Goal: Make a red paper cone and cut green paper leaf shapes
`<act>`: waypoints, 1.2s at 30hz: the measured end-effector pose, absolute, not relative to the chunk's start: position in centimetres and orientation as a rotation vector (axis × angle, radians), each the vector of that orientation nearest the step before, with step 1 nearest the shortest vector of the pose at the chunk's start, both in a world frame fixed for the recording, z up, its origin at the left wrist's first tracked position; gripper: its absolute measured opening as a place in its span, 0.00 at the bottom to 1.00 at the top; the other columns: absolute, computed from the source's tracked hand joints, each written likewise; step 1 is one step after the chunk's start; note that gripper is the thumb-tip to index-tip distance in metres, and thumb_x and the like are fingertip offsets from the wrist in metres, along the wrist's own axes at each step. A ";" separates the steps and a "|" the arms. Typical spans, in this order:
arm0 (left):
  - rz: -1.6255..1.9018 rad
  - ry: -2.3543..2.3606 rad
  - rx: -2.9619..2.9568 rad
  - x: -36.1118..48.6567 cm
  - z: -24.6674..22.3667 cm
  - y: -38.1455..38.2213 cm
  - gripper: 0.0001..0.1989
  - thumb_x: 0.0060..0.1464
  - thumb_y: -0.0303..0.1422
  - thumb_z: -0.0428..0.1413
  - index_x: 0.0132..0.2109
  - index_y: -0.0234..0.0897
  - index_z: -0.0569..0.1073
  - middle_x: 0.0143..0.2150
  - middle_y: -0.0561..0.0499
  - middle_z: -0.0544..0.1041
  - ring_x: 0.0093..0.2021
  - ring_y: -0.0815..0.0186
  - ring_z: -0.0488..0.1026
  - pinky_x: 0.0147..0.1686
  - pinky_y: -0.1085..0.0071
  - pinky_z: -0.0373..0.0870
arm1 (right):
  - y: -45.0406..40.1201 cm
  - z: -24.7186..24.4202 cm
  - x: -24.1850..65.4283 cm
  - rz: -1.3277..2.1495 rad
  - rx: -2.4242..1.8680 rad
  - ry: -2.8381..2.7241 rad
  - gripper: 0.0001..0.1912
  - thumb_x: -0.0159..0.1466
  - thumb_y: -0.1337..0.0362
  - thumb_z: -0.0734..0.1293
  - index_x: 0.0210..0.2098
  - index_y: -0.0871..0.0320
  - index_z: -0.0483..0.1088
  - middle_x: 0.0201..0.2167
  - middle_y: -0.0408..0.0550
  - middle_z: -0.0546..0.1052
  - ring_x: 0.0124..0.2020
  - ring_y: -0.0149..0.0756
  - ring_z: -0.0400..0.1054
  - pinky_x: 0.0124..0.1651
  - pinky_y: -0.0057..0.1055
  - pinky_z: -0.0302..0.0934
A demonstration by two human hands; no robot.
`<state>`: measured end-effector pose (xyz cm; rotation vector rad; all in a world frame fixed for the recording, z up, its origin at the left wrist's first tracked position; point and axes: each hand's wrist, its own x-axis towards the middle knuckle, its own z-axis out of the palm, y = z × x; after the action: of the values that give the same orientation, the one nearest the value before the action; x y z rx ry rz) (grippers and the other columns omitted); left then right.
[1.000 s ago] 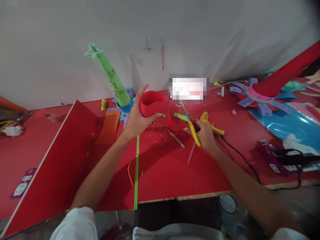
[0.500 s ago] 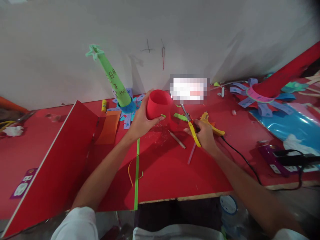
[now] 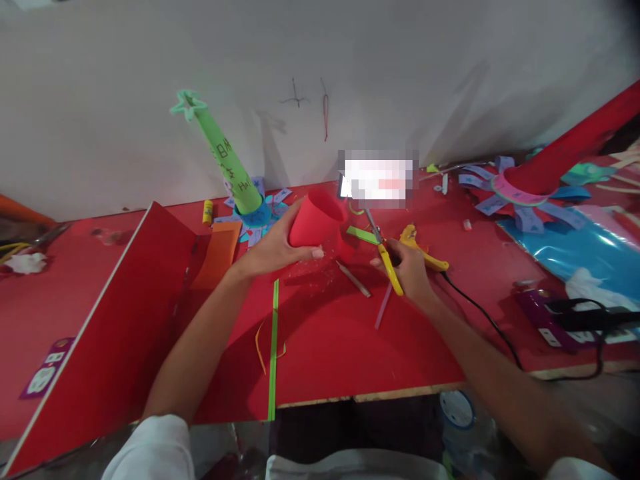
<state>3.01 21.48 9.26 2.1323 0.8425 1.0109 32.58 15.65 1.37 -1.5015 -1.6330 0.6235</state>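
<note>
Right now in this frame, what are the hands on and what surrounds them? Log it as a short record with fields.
Left hand: gripping a red open-ended tube, tilted
Right hand: holding yellow-handled scissors
Beside right hand: yellow glue gun with black cord
Between hands: pencil-like stick
Behind left hand: green paper tower, star-topped
Surface: red tabletop

A loose white left sleeve [image 3: 153, 450] ends in a plain, curved edge, leaving the left forearm [image 3: 197, 347] bare; of the right sleeve [image 3: 575, 469], equally pale, only a sliver shows. Below the near edge of the counter [image 3: 365, 360], a plain white shirt front [image 3: 357, 465] meets dark legwear [image 3: 357, 430], its details lost in shadow. Left grip [image 3: 277, 245] and right grip [image 3: 411, 268] are bare.
</note>
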 end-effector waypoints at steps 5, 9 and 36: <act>0.781 0.786 2.011 2.5 9.6 21.5 0.52 0.47 0.57 0.71 0.75 0.46 0.65 0.69 0.38 0.74 0.64 0.40 0.76 0.61 0.49 0.79 | 15.8 0.9 32.4 0.633 -1.489 -1.646 0.30 0.57 0.31 0.68 0.30 0.51 0.58 0.21 0.37 0.60 0.23 0.33 0.53 0.28 0.34 0.51; 0.668 0.677 1.931 1.7 9.6 21.8 0.51 0.48 0.59 0.70 0.74 0.45 0.67 0.68 0.37 0.76 0.62 0.40 0.79 0.57 0.48 0.81 | 15.9 0.9 32.3 0.652 -1.488 -1.702 0.29 0.58 0.32 0.67 0.33 0.50 0.56 0.21 0.37 0.63 0.22 0.34 0.56 0.28 0.34 0.52; 0.511 0.639 1.927 0.4 9.6 22.0 0.38 0.57 0.67 0.57 0.63 0.49 0.80 0.49 0.43 0.86 0.47 0.50 0.85 0.48 0.56 0.85 | 15.5 1.1 32.3 0.504 -1.476 -1.833 0.32 0.56 0.33 0.70 0.23 0.52 0.56 0.17 0.37 0.58 0.21 0.30 0.52 0.28 0.31 0.45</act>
<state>0.43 22.01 9.61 1.9273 0.6387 0.5112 32.28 15.46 1.09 -1.4760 -1.8331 0.5038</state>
